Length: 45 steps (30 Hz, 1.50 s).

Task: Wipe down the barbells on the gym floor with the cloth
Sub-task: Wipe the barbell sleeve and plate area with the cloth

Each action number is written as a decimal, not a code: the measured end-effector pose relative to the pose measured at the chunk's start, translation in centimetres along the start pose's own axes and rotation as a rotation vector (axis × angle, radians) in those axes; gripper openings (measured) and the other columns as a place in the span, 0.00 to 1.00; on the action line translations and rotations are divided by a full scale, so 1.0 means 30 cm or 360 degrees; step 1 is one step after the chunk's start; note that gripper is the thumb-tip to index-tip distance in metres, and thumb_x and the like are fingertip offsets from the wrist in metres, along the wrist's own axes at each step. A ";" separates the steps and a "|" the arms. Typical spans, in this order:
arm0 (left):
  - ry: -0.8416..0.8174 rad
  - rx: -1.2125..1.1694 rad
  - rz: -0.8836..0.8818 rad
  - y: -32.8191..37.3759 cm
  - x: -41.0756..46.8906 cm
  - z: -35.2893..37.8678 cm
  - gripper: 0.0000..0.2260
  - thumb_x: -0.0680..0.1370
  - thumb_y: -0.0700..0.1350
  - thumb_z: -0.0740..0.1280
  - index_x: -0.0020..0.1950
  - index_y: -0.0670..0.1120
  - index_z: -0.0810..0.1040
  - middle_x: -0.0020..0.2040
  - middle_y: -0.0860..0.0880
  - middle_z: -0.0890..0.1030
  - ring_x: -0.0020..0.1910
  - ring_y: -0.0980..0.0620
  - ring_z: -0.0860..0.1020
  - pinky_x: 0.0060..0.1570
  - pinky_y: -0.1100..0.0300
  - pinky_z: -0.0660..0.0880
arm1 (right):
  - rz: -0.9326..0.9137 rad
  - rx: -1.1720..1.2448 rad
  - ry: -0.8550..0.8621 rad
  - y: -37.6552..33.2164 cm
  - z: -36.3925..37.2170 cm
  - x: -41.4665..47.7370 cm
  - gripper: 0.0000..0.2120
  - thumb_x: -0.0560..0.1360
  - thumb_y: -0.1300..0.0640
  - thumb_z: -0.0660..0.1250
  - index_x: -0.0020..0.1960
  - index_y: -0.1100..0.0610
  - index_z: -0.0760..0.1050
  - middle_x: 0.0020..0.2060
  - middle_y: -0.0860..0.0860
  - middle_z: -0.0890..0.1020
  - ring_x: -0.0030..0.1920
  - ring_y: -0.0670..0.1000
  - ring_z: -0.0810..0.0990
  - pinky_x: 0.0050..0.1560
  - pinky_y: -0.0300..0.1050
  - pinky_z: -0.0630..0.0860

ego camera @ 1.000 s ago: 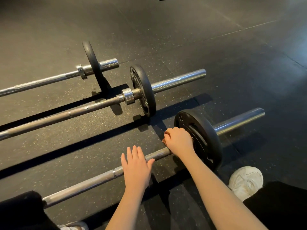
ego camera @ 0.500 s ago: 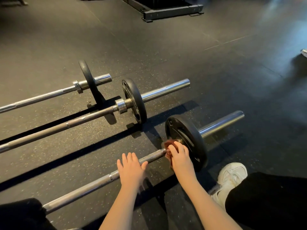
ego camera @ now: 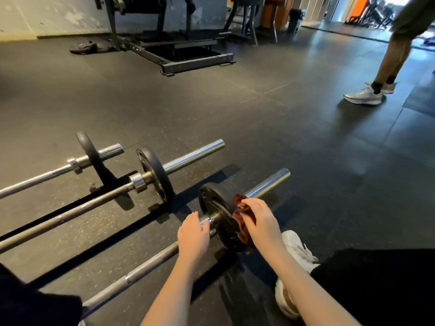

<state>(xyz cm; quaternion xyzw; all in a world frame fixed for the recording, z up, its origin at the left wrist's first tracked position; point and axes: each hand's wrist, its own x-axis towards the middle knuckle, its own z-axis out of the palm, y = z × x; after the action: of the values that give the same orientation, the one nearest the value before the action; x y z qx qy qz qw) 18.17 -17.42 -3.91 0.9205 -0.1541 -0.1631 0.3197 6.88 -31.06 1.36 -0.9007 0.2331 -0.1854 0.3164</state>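
Three barbells lie side by side on the floor, their shafts running from near left to far right. The nearest barbell is dull grey steel, with one black plate upright on it and a bright bare sleeve beyond. The middle barbell and far barbell carry one black plate each. The cloth — dark red, bunched — hangs against the nearest plate's right face, pinched in my right hand.
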 end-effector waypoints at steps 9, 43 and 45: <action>0.0038 -0.0055 0.0249 0.202 0.061 0.036 0.26 0.82 0.54 0.57 0.78 0.49 0.56 0.79 0.51 0.55 0.77 0.51 0.53 0.76 0.48 0.51 | 0.0362 0.0090 0.0168 0.163 -0.055 0.174 0.17 0.79 0.58 0.64 0.68 0.53 0.72 0.65 0.50 0.75 0.65 0.49 0.74 0.66 0.46 0.70; 0.0678 -0.0307 -0.0349 0.358 0.240 0.209 0.23 0.82 0.47 0.57 0.77 0.45 0.59 0.75 0.48 0.63 0.74 0.50 0.60 0.74 0.48 0.55 | -0.0298 -0.0507 -0.0604 0.491 0.191 0.516 0.16 0.80 0.51 0.60 0.67 0.50 0.71 0.66 0.47 0.72 0.72 0.50 0.64 0.76 0.52 0.52; 0.0687 -0.0308 -0.0351 0.353 0.241 0.211 0.23 0.82 0.47 0.57 0.77 0.45 0.59 0.75 0.49 0.63 0.74 0.51 0.59 0.74 0.47 0.55 | -0.0182 -0.0479 -0.0506 0.454 0.222 0.448 0.17 0.80 0.52 0.60 0.69 0.50 0.70 0.71 0.49 0.70 0.75 0.53 0.60 0.77 0.54 0.52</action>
<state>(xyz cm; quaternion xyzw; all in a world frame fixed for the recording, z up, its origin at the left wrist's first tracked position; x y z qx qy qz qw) 20.24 -31.57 -3.30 0.9104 0.0352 -0.0106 0.4120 17.01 -44.47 -9.93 -0.9674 0.1539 -0.0218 0.2001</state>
